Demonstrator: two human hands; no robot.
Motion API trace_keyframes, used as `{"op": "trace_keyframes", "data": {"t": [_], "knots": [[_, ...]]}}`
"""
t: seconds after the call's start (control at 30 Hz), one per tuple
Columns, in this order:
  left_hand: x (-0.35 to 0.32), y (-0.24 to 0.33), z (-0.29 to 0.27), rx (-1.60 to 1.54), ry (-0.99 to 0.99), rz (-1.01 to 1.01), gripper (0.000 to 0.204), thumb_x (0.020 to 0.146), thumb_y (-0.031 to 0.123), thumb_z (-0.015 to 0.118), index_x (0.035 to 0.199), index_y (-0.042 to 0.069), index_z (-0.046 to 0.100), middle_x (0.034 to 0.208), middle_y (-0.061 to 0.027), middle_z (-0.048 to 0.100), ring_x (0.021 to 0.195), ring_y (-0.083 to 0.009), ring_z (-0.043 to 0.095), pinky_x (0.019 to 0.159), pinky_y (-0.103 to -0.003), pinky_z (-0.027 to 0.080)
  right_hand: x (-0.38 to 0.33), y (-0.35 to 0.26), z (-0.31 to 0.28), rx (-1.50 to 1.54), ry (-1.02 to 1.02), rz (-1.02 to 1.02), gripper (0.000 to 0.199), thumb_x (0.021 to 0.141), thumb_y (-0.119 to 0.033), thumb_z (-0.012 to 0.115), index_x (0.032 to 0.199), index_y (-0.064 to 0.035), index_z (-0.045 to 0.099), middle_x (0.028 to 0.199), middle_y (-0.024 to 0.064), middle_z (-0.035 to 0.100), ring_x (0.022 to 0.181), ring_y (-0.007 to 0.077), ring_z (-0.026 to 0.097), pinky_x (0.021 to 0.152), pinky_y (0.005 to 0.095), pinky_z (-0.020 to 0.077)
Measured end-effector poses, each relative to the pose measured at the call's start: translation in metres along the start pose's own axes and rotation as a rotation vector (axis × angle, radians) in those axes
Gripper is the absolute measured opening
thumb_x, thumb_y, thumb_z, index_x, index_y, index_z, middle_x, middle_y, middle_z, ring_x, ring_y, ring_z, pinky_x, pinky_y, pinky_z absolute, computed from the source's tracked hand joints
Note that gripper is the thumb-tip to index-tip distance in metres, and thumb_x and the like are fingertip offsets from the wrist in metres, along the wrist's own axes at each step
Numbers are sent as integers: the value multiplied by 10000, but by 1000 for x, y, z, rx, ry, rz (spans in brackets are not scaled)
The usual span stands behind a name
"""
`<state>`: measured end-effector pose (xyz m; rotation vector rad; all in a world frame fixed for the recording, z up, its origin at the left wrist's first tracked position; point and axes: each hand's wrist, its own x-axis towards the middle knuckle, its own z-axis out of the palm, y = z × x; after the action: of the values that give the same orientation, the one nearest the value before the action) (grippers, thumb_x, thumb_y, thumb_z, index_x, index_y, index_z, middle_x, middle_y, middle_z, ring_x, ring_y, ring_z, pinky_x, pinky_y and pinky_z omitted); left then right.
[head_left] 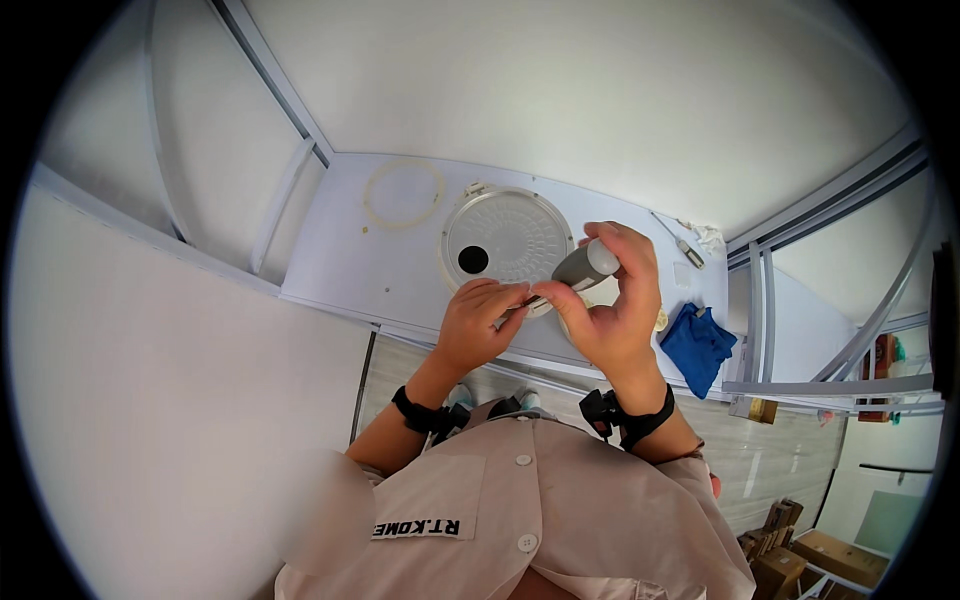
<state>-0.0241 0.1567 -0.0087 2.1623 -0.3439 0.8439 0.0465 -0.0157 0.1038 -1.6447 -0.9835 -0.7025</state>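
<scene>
Work over a pale round panel (520,218) on the counter (350,250), seemingly under way.
The fingers of the right hand (617,322) are closed around a grey tool (582,265), probably a screwdriver; the fingers of the left hand (472,328) are brought together near its thin end, over the panel's near rim, but I cannot tell if they grip something. 1 cream ring (442,192) lies apart, left of the panel. The panel is set down flat, while the job at its rim seems not finished; how much is left, the view does not show.
</scene>
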Motion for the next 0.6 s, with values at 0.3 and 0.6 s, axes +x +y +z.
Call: {"op": "trace_keyframes", "data": {"t": [0.3, 0.6], "knots": [[-2, -3, -2, -2, 0, 4, 239, 825, 96, 853, 1038, 55, 754, 911, -64, 783, 806, -259, 727, 808, -413, 556, -2, -5, -4, -137, -106, -75, 722, 827, -155, 910, 1459, -6, 593, 1409, 226, 599, 1240, 367, 640, 977, 405, 561], [1, -2, 1, -18, 52, 18, 183, 830, 68, 838, 983, 57, 737, 871, -59, 770, 763, -262, 717, 785, -400, 556, 6, -9, -20, 161, -184, 38, 562, 906, -2, 786, 1437, 27, 602, 1494, 236, 555, 1227, 340, 660, 980, 405, 566]]}}
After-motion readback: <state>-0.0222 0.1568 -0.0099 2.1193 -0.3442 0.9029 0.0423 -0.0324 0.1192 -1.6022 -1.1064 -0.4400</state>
